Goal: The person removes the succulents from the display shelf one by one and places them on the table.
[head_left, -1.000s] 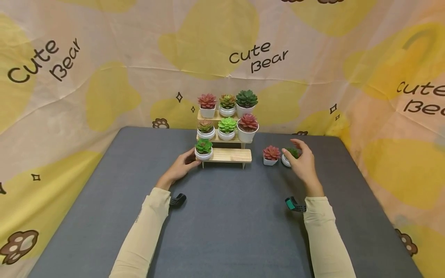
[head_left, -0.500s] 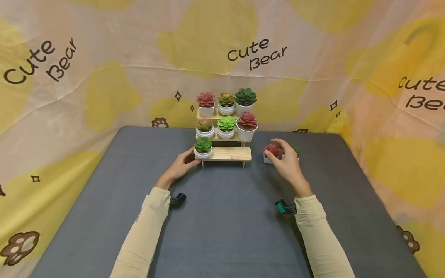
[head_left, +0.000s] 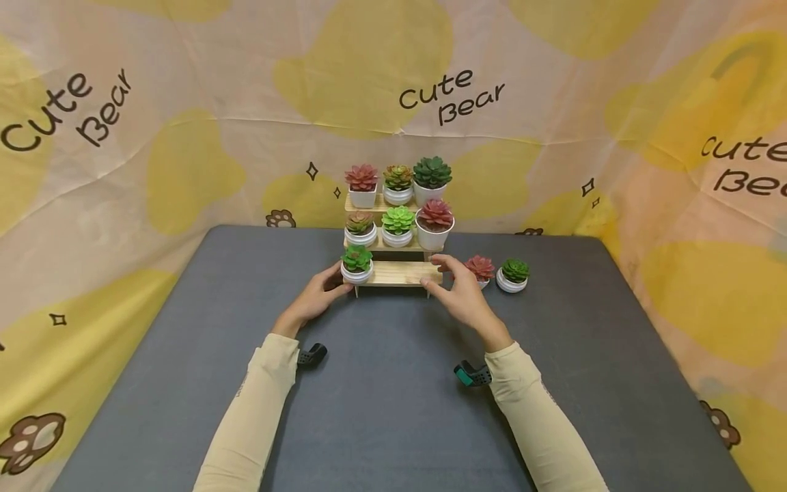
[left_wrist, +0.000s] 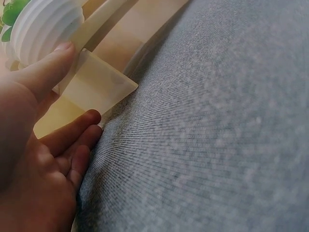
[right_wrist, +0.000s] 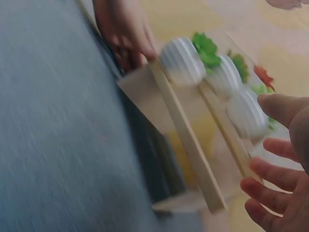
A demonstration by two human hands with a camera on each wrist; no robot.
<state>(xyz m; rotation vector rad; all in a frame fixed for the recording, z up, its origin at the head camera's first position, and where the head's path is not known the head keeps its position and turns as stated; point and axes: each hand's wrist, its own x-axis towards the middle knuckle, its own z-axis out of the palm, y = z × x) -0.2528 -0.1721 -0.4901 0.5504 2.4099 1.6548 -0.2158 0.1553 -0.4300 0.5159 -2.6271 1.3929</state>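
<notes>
Pinching the near left corner of a wooden stand [head_left: 399, 273], the left grip [head_left: 315, 298] has its thumb at the end of the lowest step and its fingers beside the leg panel. Just beside that thumb, on the same step, a green plant [head_left: 356, 265] stands upright in a ribbed white pot; whether the two touch, I cannot tell. The right grip [head_left: 464, 301] is spread, thumb and fingers apart, at the other end of that step; contact with the wood is unclear. Just right of it, partly hidden by it, sits a red plant [head_left: 479, 266], and farther right a dark green plant [head_left: 513, 275], both on the grey surface [head_left: 381, 396]. Beyond both grips, the middle step carries a brownish plant [head_left: 359, 225], a bright green plant [head_left: 397, 222] and a large red plant [head_left: 435, 217]. Farthest from the grips, the top step holds three more potted plants [head_left: 398, 184], before a patterned cloth [head_left: 215, 164].
</notes>
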